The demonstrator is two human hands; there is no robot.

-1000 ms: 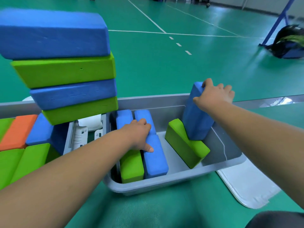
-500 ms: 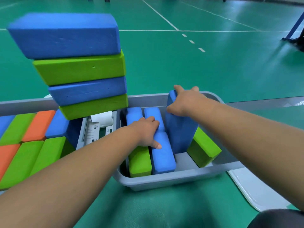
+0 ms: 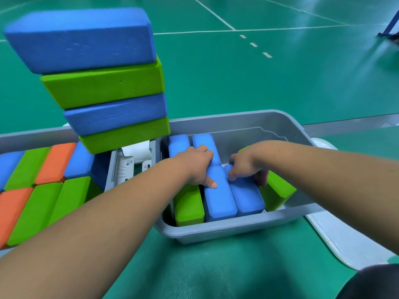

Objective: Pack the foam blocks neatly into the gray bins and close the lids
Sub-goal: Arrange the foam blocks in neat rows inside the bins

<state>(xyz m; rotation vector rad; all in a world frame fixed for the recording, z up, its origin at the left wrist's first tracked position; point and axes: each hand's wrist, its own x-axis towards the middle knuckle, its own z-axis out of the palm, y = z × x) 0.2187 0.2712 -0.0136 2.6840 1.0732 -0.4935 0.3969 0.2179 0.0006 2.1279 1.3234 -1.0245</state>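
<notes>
I'm gripping a blue foam block [image 3: 246,194] with my right hand [image 3: 246,167], fingers clamped around it, setting it on edge in the gray bin [image 3: 237,230] beside another blue block [image 3: 218,199]. My left hand [image 3: 197,167] is lying flat, pressing that neighbor. A green block [image 3: 277,194] is leaning just right.

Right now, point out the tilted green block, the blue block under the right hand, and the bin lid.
Tilted green block [image 3: 278,194], head view, on its upper face.
Blue block [image 3: 248,196], head view, on its top face.
Bin lid [image 3: 345,238], head view, on its flat surface.
</notes>
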